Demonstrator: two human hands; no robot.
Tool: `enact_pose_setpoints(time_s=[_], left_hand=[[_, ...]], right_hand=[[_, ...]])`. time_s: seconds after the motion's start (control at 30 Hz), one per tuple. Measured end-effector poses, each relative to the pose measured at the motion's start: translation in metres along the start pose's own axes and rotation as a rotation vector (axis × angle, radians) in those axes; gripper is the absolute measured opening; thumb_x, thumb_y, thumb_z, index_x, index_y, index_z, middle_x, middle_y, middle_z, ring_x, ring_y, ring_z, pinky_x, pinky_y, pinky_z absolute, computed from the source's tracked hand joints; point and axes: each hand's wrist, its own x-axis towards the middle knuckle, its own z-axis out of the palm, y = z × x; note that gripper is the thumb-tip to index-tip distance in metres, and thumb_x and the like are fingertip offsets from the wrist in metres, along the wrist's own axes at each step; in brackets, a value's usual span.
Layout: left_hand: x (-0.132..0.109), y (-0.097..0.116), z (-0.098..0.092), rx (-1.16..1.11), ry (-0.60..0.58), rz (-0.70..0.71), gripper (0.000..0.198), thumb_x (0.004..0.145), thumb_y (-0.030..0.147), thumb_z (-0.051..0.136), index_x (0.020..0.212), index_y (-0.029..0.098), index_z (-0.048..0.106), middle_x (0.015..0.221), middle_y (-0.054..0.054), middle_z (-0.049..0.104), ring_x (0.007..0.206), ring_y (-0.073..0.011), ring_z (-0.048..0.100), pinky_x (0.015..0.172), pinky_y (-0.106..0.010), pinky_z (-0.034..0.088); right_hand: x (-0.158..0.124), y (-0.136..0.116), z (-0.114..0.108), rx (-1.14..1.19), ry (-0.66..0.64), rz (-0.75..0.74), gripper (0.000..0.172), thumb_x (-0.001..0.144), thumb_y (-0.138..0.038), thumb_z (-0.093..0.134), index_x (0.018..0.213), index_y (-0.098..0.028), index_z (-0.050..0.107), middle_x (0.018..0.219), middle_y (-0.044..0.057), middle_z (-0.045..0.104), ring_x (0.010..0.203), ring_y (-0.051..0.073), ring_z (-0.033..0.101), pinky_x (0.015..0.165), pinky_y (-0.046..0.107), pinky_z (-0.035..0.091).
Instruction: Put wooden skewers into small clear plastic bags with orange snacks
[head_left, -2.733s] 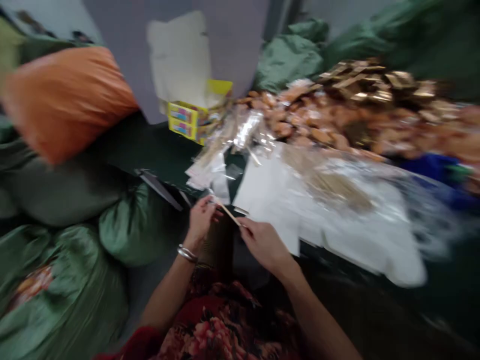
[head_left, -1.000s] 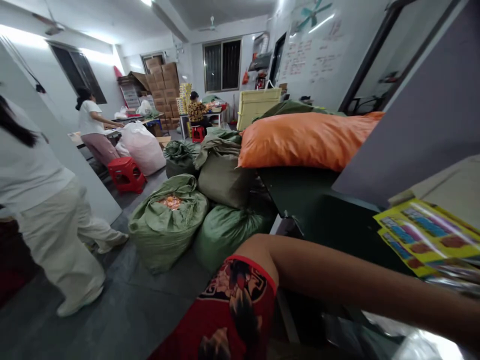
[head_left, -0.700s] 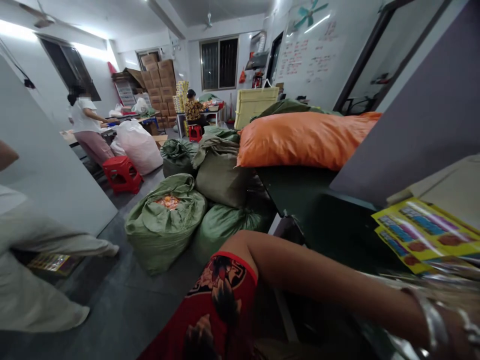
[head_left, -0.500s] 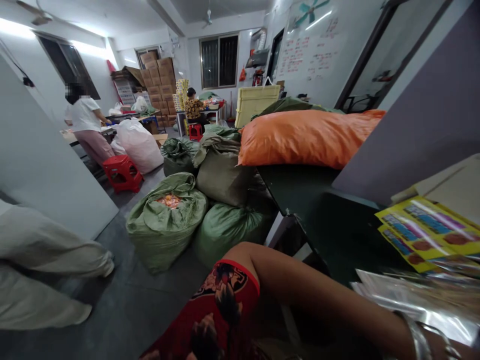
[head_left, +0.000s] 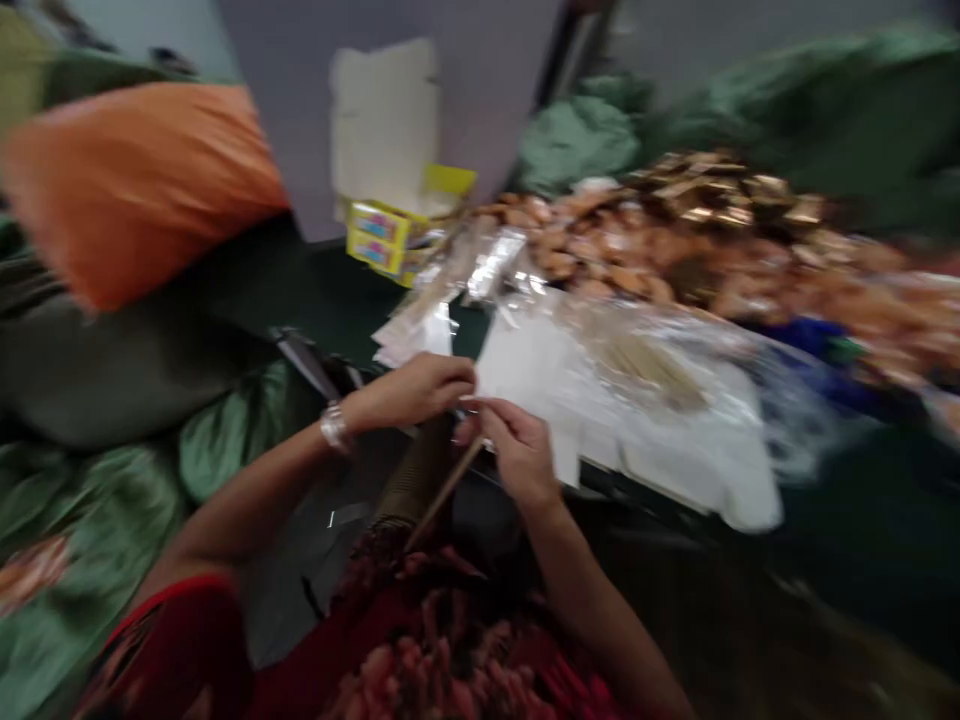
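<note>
The picture is smeared by head motion. My left hand [head_left: 416, 390] and my right hand [head_left: 510, 448] meet at the near edge of a dark green table [head_left: 300, 290], fingers curled. A thin wooden stick [head_left: 442, 492] slants down from my right hand toward my lap. My left fingers pinch something small and clear by the stick's top; I cannot make it out. A bracelet [head_left: 332, 428] circles my left wrist. Just beyond my hands lie white sheets [head_left: 675, 450] and clear plastic sleeves [head_left: 420, 325].
A heap of orange and gold wrapped pieces [head_left: 697, 230] fills the back right. A yellow printed box [head_left: 382, 238] stands by a grey partition [head_left: 300, 100]. An orange sack [head_left: 142, 190] and green sacks [head_left: 217, 450] crowd the left.
The view has swung from the room on the left back down to the table. Both hands show again, closer together, with the stick now hanging downward from the right hand.
</note>
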Motion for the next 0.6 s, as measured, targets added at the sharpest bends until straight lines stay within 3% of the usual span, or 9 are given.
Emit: enact_pose_setpoints(time_s=[0.07, 0.17, 0.23, 0.33, 0.43, 0.5, 0.6], left_hand=[[0.007, -0.012, 0.007, -0.052, 0.053, -0.004, 0.018, 0.091, 0.017, 0.045, 0.093, 0.015, 0.062, 0.075, 0.000, 0.064, 0.069, -0.0114, 0.058, 0.065, -0.024, 0.044], [0.000, -0.007, 0.016, 0.055, 0.354, 0.029, 0.017, 0.090, 0.019, 0.047, 0.098, 0.016, 0.062, 0.086, -0.003, 0.066, 0.077, -0.0134, 0.060, 0.071, -0.025, 0.045], [-0.006, 0.002, 0.027, 0.196, 0.477, 0.120, 0.017, 0.092, 0.020, 0.046, 0.096, 0.016, 0.062, 0.089, -0.005, 0.066, 0.082, -0.0150, 0.059, 0.075, -0.027, 0.045], [-0.001, 0.006, 0.048, 0.380, 0.381, 0.210, 0.019, 0.094, 0.021, 0.045, 0.094, 0.016, 0.063, 0.084, -0.006, 0.065, 0.081, -0.0165, 0.058, 0.073, -0.029, 0.045], [0.012, 0.005, 0.062, 0.459, 0.202, 0.183, 0.021, 0.094, 0.022, 0.044, 0.092, 0.015, 0.064, 0.081, -0.007, 0.063, 0.078, -0.0169, 0.057, 0.066, -0.028, 0.044], [0.016, 0.002, 0.060, 0.443, 0.063, 0.183, 0.020, 0.094, 0.023, 0.045, 0.091, 0.015, 0.063, 0.081, -0.006, 0.063, 0.078, -0.0165, 0.057, 0.063, -0.028, 0.042], [0.011, -0.005, 0.048, 0.402, 0.000, 0.157, 0.017, 0.093, 0.019, 0.046, 0.089, 0.015, 0.062, 0.083, -0.005, 0.063, 0.082, -0.0161, 0.058, 0.067, -0.028, 0.042]], right_hand=[[-0.009, 0.001, -0.019, 0.081, 0.101, 0.067, 0.027, 0.086, -0.039, 0.058, 0.091, -0.015, 0.067, 0.068, 0.000, 0.066, 0.058, 0.014, 0.064, 0.061, 0.029, 0.056], [-0.006, 0.002, -0.023, 0.150, 0.183, 0.075, 0.024, 0.081, -0.038, 0.060, 0.085, -0.015, 0.067, 0.062, -0.001, 0.066, 0.054, 0.014, 0.064, 0.057, 0.027, 0.056], [-0.003, 0.004, -0.023, 0.128, 0.210, 0.045, 0.023, 0.081, -0.037, 0.059, 0.085, -0.015, 0.066, 0.062, -0.001, 0.066, 0.054, 0.013, 0.064, 0.058, 0.026, 0.056], [-0.004, 0.009, -0.030, 0.011, 0.188, -0.024, 0.022, 0.084, -0.033, 0.055, 0.089, -0.016, 0.068, 0.065, 0.000, 0.067, 0.059, 0.014, 0.065, 0.060, 0.026, 0.056], [-0.014, 0.012, -0.040, -0.192, 0.186, -0.082, 0.020, 0.084, -0.027, 0.053, 0.089, -0.016, 0.069, 0.068, 0.000, 0.068, 0.063, 0.015, 0.065, 0.061, 0.026, 0.054], [-0.018, 0.011, -0.045, -0.306, 0.153, -0.075, 0.018, 0.084, -0.024, 0.053, 0.087, -0.015, 0.069, 0.066, 0.000, 0.067, 0.059, 0.014, 0.063, 0.058, 0.025, 0.053], [-0.013, 0.012, -0.042, -0.404, 0.086, -0.098, 0.014, 0.085, -0.023, 0.058, 0.086, -0.017, 0.070, 0.064, -0.001, 0.066, 0.055, 0.013, 0.061, 0.054, 0.024, 0.050]])
